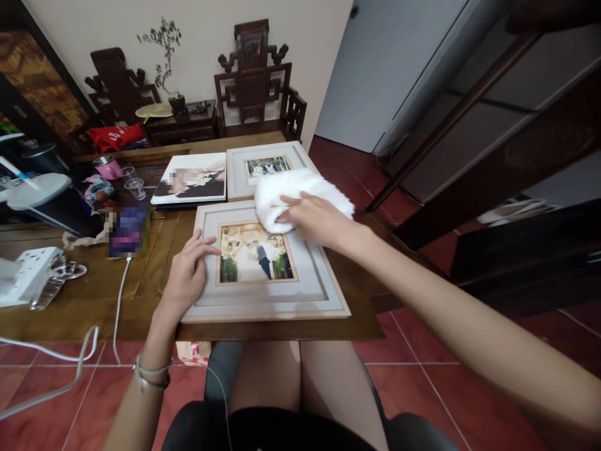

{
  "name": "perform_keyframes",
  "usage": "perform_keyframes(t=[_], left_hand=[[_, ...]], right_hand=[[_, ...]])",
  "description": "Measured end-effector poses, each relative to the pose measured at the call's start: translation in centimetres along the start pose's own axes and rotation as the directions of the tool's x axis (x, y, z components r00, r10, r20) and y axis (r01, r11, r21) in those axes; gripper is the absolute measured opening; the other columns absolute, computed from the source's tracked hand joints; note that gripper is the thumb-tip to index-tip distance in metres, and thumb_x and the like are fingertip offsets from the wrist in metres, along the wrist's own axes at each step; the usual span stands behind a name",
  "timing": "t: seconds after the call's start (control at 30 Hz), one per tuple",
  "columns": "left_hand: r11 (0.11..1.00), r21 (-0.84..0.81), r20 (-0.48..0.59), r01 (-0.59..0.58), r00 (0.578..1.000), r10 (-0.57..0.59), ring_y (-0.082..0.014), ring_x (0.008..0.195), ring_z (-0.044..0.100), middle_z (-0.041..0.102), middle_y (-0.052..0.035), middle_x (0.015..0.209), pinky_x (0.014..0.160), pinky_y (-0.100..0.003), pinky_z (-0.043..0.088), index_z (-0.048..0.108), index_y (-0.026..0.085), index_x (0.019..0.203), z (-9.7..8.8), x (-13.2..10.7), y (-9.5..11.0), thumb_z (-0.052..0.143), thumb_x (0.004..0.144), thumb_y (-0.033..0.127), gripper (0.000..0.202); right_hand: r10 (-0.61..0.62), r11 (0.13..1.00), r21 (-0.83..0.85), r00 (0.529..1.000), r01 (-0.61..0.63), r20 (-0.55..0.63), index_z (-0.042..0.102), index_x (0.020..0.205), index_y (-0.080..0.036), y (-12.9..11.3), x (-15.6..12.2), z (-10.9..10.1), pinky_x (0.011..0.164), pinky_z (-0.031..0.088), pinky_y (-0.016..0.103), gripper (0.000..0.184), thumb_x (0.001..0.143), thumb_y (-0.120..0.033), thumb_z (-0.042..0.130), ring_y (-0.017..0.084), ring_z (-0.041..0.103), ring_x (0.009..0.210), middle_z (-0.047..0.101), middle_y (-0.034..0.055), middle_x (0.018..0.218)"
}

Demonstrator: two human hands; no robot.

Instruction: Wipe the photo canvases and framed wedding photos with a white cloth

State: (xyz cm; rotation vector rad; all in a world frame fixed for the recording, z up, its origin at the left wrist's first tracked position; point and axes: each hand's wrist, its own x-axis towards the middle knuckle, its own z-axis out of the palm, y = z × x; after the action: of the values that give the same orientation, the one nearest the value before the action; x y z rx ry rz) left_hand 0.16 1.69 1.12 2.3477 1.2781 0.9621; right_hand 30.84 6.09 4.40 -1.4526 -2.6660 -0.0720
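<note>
A light wooden picture frame [206, 299] lies flat at the near edge of the wooden table, a wedding photo [256, 254] set in its wide pale mat. My left hand [188, 266] rests on the frame's left side, fingers stretched out towards the photo. Over the frame's far right corner, my right hand [312, 219] grips a fluffy white cloth [323, 188], its fingers pressed into the pile. Behind it, a second picture frame [235, 172] is partly covered by the cloth. Whether the cloth touches that second frame I cannot tell.
A photo album [190, 178] lies beyond the near frame. Further left are a charging phone [129, 228], a white power strip [28, 275], a lidded black tumbler [56, 207], a pink cup [107, 168] and clear plastic cups [135, 186]. A white cable [121, 294] hangs over the table edge.
</note>
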Motion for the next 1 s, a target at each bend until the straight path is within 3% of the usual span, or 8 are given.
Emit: perform_keyframes(t=[0.1,0.3,0.4,0.47,0.57,0.77,0.9,1.0], left_hand=[[1.0,0.02,0.0,-0.009,1.0,0.009,-0.0256,0.141,0.042,0.067,-0.0092,0.128,0.114,-0.053,0.039,0.068,0.019,0.096,-0.1,0.1,0.2,0.037,0.087,0.007,0.035],[0.998,0.055,0.008,-0.028,1.0,0.027,-0.0246,0.14,0.045,0.062,-0.0089,0.136,0.114,-0.051,0.039,0.068,0.02,0.099,-0.5,0.4,0.7,0.038,0.086,0.006,0.036],[0.998,0.058,0.034,-0.039,0.999,0.037,-0.0252,0.14,0.044,0.059,-0.0091,0.139,0.115,-0.051,0.038,0.069,0.02,0.102,-0.6,0.5,0.7,0.038,0.087,0.006,0.037],[0.997,0.062,0.049,-0.05,0.998,0.047,-0.0255,0.141,0.043,0.058,-0.0097,0.139,0.115,-0.051,0.037,0.069,0.019,0.102,-0.6,0.5,0.7,0.037,0.087,0.006,0.039],[0.996,0.071,0.066,-0.051,0.997,0.046,-0.0256,0.14,0.044,0.057,-0.0098,0.141,0.116,-0.053,0.035,0.07,0.019,0.104,-0.6,0.5,0.6,0.035,0.087,0.006,0.041],[0.993,0.122,0.05,0.001,0.999,-0.007,-0.0255,0.141,0.043,0.053,-0.0109,0.144,0.116,-0.051,0.035,0.066,0.019,0.118,-0.2,0.3,0.1,0.038,0.087,0.009,0.043],[0.99,0.134,0.002,0.039,0.999,-0.04,-0.0266,0.141,0.042,0.05,-0.0133,0.148,0.119,-0.05,0.032,0.062,0.016,0.126,-0.1,0.2,-0.5,0.04,0.09,0.015,0.042],[0.991,0.125,0.009,0.056,0.998,-0.058,-0.0268,0.145,0.035,0.041,-0.014,0.155,0.12,-0.05,0.028,0.058,0.014,0.132,0.1,0.2,-0.8,0.04,0.093,0.019,0.043]], right_hand=[[-0.025,1.0,-0.003,0.999,0.025,0.027,0.073,0.111,-0.017,-0.5,-2.8,-1.1,0.111,0.038,0.053,0.064,0.062,0.012,0.044,0.03,0.046,0.136,0.064,0.0127,0.133],[-0.131,0.96,0.255,0.99,0.113,0.056,0.073,0.109,-0.022,-6.0,-10.1,-2.3,0.118,0.031,0.052,0.063,0.06,0.009,0.048,0.029,0.04,0.141,0.062,0.0079,0.137],[-0.16,0.936,0.334,0.981,0.115,0.109,0.073,0.108,-0.021,-8.0,-12.1,-3.8,0.114,0.038,0.046,0.063,0.061,0.009,0.045,0.027,0.041,0.141,0.058,0.0094,0.141],[-0.123,0.946,0.315,0.983,0.074,0.139,0.074,0.106,-0.02,-8.4,-11.6,-4.8,0.108,0.046,0.042,0.062,0.062,0.01,0.042,0.027,0.045,0.138,0.06,0.0119,0.138],[-0.037,0.974,0.228,0.994,0.013,0.1,0.074,0.107,-0.018,-7.4,-8.5,-5.1,0.105,0.049,0.041,0.062,0.064,0.01,0.04,0.028,0.049,0.135,0.06,0.0132,0.137],[0.076,0.996,0.046,0.994,-0.072,-0.073,0.067,0.12,-0.007,-3.5,-1.8,-1.1,0.115,0.032,0.055,0.055,0.071,0.005,0.045,0.036,0.039,0.14,0.051,0.0203,0.145],[-0.005,1.0,0.025,0.996,0.007,-0.086,0.07,0.115,-0.011,-4.0,-3.0,0.3,0.114,0.031,0.058,0.044,0.076,-0.001,0.051,0.037,0.044,0.135,0.057,0.0191,0.139],[-0.088,0.99,0.111,0.996,0.088,-0.006,0.073,0.11,-0.015,-6.5,-6.5,-1.0,0.113,0.035,0.056,0.043,0.074,-0.002,0.054,0.036,0.048,0.132,0.06,0.0169,0.136]])
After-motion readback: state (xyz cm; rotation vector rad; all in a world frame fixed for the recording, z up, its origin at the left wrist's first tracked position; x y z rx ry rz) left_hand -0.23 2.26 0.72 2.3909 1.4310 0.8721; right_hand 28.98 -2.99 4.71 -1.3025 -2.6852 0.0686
